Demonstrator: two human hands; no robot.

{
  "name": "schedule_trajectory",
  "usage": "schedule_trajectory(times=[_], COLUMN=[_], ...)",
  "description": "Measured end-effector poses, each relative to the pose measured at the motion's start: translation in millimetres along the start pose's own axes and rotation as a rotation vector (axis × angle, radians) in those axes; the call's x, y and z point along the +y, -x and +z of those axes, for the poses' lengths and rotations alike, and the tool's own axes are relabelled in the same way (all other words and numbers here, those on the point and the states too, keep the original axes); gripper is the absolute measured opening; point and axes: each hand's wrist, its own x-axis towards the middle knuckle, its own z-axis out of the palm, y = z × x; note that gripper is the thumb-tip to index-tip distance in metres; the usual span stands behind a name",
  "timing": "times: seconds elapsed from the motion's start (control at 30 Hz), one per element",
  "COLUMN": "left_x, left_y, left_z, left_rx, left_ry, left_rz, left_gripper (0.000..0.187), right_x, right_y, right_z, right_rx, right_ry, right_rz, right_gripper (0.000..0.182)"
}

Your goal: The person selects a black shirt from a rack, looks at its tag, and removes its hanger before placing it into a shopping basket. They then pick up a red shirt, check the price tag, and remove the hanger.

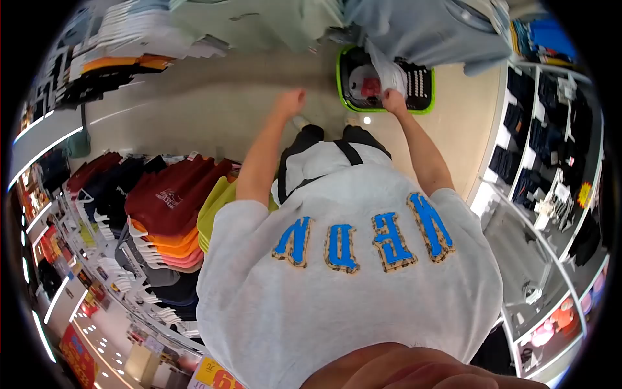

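My right hand [393, 102] is closed on the lower end of a whitish garment [389, 72], whose cloth bunches above my fingers and runs up toward the hanging shirts. Below and around it on the floor is a black shopping basket with a bright green rim [419, 111]. Inside lies a pale grey item with a red patch [370, 87], partly covered by the cloth. My left hand [290, 102] is held out over the floor, left of the basket, fingers curled into a loose fist with nothing showing in it.
Light shirts [424, 29] hang across the front, close above the basket. To my left is a rack of coloured T-shirts [170, 194] on white hangers. Shelves of dark folded clothes [518, 123] and a metal rail [551, 249] stand on my right.
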Motion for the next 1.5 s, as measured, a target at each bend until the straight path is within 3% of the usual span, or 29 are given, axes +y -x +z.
schedule_trajectory(times=[0.07,0.1,0.13,0.17,0.2,0.23,0.27,0.3,0.33,0.37,0.4,0.43,0.47,0.53,0.6,0.77,0.9,0.97,1.0,1.03,1.1,1.17,1.23,1.3,1.33,1.43,1.5], left_x=[-40,-12,-11,-39,-79,-121,-141,-160,-166,-166,-187,-178,-173,-174,-169,-181,-226,-263,-278,-289,-318,-346,-374,-400,-411,-453,-482], left_y=[48,66,70,96,145,191,213,238,260,271,277,283,288,291,286,255,226,218,218,218,216,215,212,211,211,203,196], left_z=[39,89,124,135,111,107,127,146,164,175,209,225,231,237,234,200,159,132,122,115,91,61,37,8,-1,-23,-33], left_rx=[-0.022,-0.137,-0.153,-0.06,-0.1,-0.092,-0.045,0.029,0.143,0.228,0.147,0.332,0.386,0.411,0.445,0.579,0.639,0.674,0.683,0.691,0.721,0.748,0.777,0.807,0.826,0.886,0.942], left_ry=[-0.014,0.135,0.242,0.298,0.283,0.366,0.355,0.388,0.507,0.589,0.557,0.423,0.468,0.702,0.952,1.276,1.382,1.391,1.399,1.407,1.413,1.419,1.432,1.442,1.45,1.486,1.518], left_rz=[-0.125,-0.172,-0.253,-0.295,-0.392,-0.474,-0.543,-0.526,-0.617,-0.685,-0.592,-0.652,-0.709,-0.812,-0.902,-0.983,-1.0,-1.017,-1.035,-1.056,-1.094,-1.129,-1.157,-1.185,-1.198,-1.223,-1.241], left_gripper=[0.029,0.03,0.03,0.031,0.031,0.033,0.033,0.032,0.03,0.027,0.024,0.023,0.023,0.023,0.022,0.022,0.022,0.022,0.022,0.022,0.022,0.022,0.021,0.021,0.021,0.021,0.021], right_x=[9,26,42,47,35,-4,3,-25,26,80,101,148,139,96,10,-146,-193,-209,-251,-291,-364,-365,-430,-323,-355,-533,-614], right_y=[-7,31,30,24,18,36,33,47,37,22,23,13,19,-8,-21,-79,-136,-172,-191,-197,-210,-274,-295,-402,-408,-405,-416], right_z=[1,-56,-78,-55,-10,15,36,32,66,103,116,145,149,141,133,154,177,209,203,206,214,251,265,374,384,390,410], right_rx=[-0.079,-0.14,-0.089,0.002,-0.218,-0.286,-0.429,-0.504,-0.57,-0.552,-0.467,-0.538,-0.54,-0.606,-0.641,-0.708,-0.704,-0.677,-0.739,-0.745,-0.548,-0.745,-0.736,-0.974,-0.95,-0.965,-1.019], right_ry=[0.026,0.203,0.228,0.148,0.033,-0.161,-0.354,-0.393,-0.2,-0.013,0.161,-0.108,-0.39,-0.232,-0.201,-0.197,-0.206,-0.223,0.058,0.057,-0.273,0.241,0.227,-0.031,0.023,0.257,0.176], right_rz=[0.033,0.115,0.069,-0.091,0.043,0.043,0.166,0.151,-0.255,-0.459,-0.59,-0.333,-0.074,0.215,0.297,0.302,0.31,0.188,0.248,0.255,0.37,0.225,0.193,0.345,0.31,0.149,0.051], right_gripper=[0.032,0.033,0.036,0.038,0.035,0.031,0.027,0.025,0.023,0.025,0.016,0.017,0.019,0.021,0.024,0.03,0.034,0.031,0.03,0.03,0.031,0.029,0.026,0.022,0.021,0.018,0.018])
